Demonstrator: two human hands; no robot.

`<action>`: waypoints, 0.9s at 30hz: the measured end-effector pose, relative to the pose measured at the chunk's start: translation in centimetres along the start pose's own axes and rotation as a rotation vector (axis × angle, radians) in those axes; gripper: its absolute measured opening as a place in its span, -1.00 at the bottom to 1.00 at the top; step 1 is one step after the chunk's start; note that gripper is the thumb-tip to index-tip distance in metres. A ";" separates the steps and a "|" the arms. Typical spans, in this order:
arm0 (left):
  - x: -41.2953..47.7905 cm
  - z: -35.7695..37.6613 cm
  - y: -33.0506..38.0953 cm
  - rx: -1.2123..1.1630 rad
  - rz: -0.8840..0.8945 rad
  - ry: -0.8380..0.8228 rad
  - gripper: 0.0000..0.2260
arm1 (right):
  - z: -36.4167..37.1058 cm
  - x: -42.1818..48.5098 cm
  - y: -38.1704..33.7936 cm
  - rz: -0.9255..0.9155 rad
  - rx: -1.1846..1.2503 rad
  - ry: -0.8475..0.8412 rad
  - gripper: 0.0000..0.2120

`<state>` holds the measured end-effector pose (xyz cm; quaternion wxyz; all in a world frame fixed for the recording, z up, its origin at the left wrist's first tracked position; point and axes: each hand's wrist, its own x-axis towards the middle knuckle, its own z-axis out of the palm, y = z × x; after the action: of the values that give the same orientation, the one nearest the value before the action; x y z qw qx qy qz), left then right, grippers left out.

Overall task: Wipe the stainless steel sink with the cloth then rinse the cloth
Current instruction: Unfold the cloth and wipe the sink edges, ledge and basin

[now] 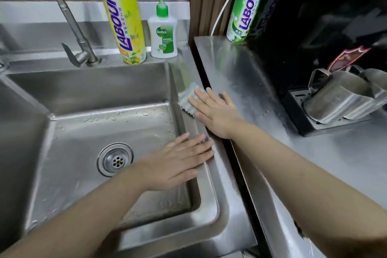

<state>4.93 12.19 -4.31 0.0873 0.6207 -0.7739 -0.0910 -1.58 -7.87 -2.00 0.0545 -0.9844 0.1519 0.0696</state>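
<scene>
The stainless steel sink (83, 94) fills the left half of the view, with a round drain (115, 159) in its wet basin. A striped blue-and-yellow cloth (189, 98) lies on the sink's right rim. My right hand (215, 114) presses flat on the cloth with its fingers spread, covering the cloth's near part. My left hand (178, 160) rests flat on the right rim nearer to me, its fingers apart and holding nothing.
A tap (77, 33) stands at the back of the sink. A yellow spray can (123, 16) and a soap pump bottle (163, 29) stand on the back ledge. On the right counter (240, 73) stand a green can (247, 6) and metal jugs (339, 96) on a drip tray.
</scene>
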 end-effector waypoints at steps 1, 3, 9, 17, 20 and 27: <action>0.3 0.2 -0.5 -0.013 0.005 -0.006 -0.55 | -0.2 2.0 0.0 0.024 0.003 0.011 -0.55; 0.5 0.6 -1.0 -0.020 0.018 -0.015 -0.54 | -0.7 6.0 0.2 0.068 -0.001 -0.002 -0.55; 0.6 0.3 -1.6 -0.047 0.060 -0.016 -0.55 | -0.7 4.8 0.8 -0.025 0.003 -0.039 -0.58; 0.8 0.0 -2.7 0.023 0.108 0.027 -0.56 | -0.9 7.2 0.8 0.021 -0.020 -0.014 -0.51; 2.1 -1.3 -5.1 0.021 0.127 0.014 -0.56 | -1.9 13.0 1.7 0.069 -0.012 -0.041 -0.57; 4.3 -2.1 -9.7 -0.096 0.038 -0.067 -0.52 | -0.9 8.2 1.6 -0.028 -0.068 -0.012 -0.53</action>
<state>13.73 5.88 -4.61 0.0930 0.5974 -0.7828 -0.1471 5.78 -11.94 -2.50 0.0229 -0.9874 0.1351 0.0796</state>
